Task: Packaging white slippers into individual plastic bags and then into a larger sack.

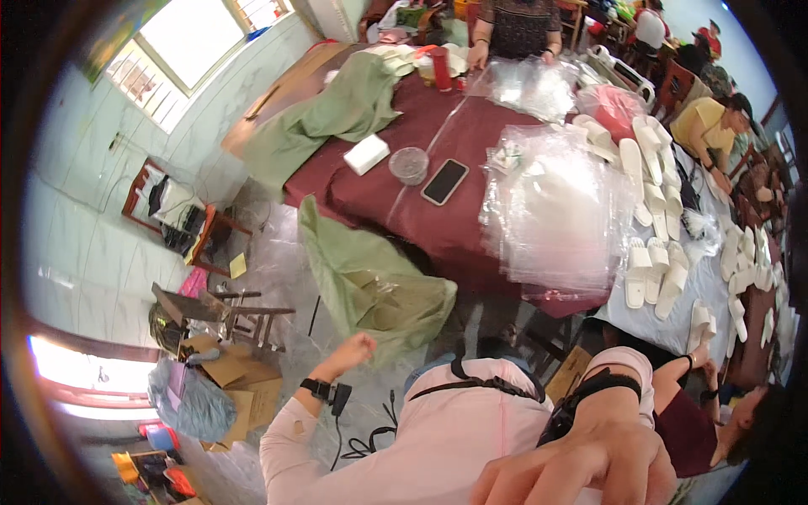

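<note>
My left hand (348, 353) is raised at waist height left of my body, its fingers curled in and nothing showing in them. Just beyond it hangs a green woven sack (374, 299), draped off the near side of the table; I cannot see any contact. Very close and large at the lower edge is the back of my right hand (589, 467), its knuckles bent; the fingertips run out of view, so whatever they touch is hidden. On the table ahead lie a stack of clear plastic bags (560, 206), a phone (444, 182), a round clear tub (409, 166) and a white box (366, 155).
White slippers (655, 273) in several pairs cover the table on the right. A co-worker (515, 29) stands at the far side; another person (699, 421) is close at my right. Cardboard (252, 396) and a wooden stool (244, 311) stand on the left floor.
</note>
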### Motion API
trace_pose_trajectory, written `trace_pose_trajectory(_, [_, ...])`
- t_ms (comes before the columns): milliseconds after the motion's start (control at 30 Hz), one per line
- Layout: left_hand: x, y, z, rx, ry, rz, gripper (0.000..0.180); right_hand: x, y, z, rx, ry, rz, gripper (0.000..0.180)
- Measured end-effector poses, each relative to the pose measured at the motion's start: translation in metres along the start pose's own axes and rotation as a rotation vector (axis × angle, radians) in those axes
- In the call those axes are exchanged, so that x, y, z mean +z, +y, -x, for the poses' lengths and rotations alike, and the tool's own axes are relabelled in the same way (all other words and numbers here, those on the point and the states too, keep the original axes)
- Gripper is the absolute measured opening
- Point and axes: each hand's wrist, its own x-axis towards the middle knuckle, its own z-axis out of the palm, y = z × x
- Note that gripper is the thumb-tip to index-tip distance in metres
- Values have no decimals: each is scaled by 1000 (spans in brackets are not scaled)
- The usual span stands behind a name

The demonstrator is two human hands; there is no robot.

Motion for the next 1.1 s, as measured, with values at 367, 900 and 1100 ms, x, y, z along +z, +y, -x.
trace_pose_trajectory(367, [123, 214, -132, 498, -134, -134, 21, -76, -116, 6, 5, -9, -28, 39])
trace_pose_trajectory(900, [109, 299, -287, 505, -66, -699, 50, -176, -155, -30, 89, -9, 72, 40])
trace_pose_trajectory(1100, [128, 310, -356, 330, 78, -796, 83, -181, -132, -31, -133, 283, 244, 41])
